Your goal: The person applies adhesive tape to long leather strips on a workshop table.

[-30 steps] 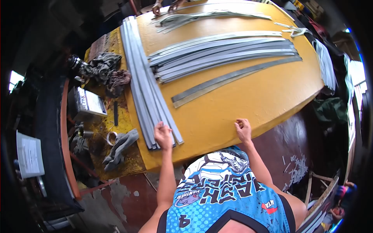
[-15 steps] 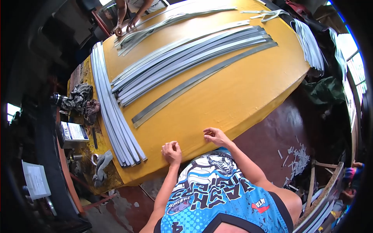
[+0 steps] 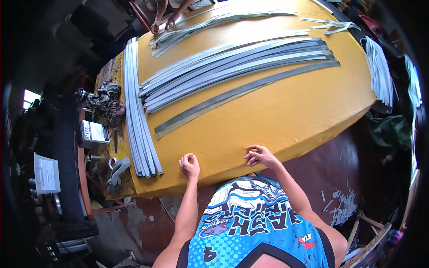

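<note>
My left hand [image 3: 189, 165] is over the near edge of the yellow-covered table [image 3: 250, 120], its fingers curled in and nothing visible in them. To its right, my right hand [image 3: 260, 156] hovers over the same edge with bent fingers apart, holding nothing. Beyond both hands, a dark grey strip [image 3: 241, 92] lies across the table with a paler strip along its near edge. Behind it is a bundle of grey and white strips [image 3: 232, 69]. Nearest my left hand, several long pale strips [image 3: 142, 129] run lengthwise along the table's left side.
Another person's hands [image 3: 163, 24] are at the far edge beside loose strips [image 3: 210, 24]. More strips [image 3: 379, 71] hang over the right end. At left are a labelled can [image 3: 94, 132], dark rags [image 3: 107, 96] and a grey glove-like cloth [image 3: 118, 173]. White scraps [image 3: 344, 207] litter the floor.
The view has shifted, moving the table's contents rightward and up in the picture. My hands have moved farther apart, and my right fingers have spread more.
</note>
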A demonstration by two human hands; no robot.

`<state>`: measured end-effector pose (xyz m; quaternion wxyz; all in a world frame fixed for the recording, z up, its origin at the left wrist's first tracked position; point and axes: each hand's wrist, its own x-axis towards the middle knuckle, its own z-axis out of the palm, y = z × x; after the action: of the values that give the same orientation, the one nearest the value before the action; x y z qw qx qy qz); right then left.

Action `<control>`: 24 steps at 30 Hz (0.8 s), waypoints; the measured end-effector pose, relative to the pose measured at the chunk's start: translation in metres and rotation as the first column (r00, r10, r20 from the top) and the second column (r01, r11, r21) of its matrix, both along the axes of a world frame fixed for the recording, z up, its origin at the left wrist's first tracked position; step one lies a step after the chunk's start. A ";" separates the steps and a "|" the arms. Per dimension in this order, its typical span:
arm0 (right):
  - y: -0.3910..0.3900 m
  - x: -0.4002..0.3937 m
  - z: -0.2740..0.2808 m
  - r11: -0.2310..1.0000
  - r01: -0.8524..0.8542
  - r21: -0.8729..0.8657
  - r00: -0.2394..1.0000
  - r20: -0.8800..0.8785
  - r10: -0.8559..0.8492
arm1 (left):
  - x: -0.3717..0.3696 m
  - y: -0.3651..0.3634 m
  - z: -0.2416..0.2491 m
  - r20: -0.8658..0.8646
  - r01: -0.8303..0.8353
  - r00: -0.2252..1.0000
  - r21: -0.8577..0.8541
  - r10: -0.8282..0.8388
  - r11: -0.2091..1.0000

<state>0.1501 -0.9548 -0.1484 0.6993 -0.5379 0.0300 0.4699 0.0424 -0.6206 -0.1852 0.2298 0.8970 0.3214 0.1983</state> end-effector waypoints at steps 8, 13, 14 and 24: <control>-0.003 0.002 -0.003 0.996 0.083 0.013 0.991 -0.103 -0.081 | 0.098 0.121 -0.005 0.123 -0.168 0.982 0.192 0.146 0.967; -0.003 0.012 0.004 0.996 0.087 0.019 0.969 -0.233 -0.081 | 0.128 0.168 0.026 -0.230 -0.436 0.877 -0.015 0.421 0.900; -0.002 0.012 0.006 0.995 0.103 0.002 0.966 -0.238 -0.099 | 0.132 0.170 0.030 -0.302 -0.436 0.871 -0.110 0.388 0.893; 0.047 0.022 0.016 0.974 0.099 -0.203 0.994 -0.034 -0.108 | 0.122 0.195 0.023 0.353 -0.017 0.908 -0.506 0.225 0.862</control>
<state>0.1716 -0.9073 -0.1328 0.6640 -0.5930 0.1208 0.4393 0.1647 -0.4258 -0.1621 0.4979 0.7262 0.3642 0.3037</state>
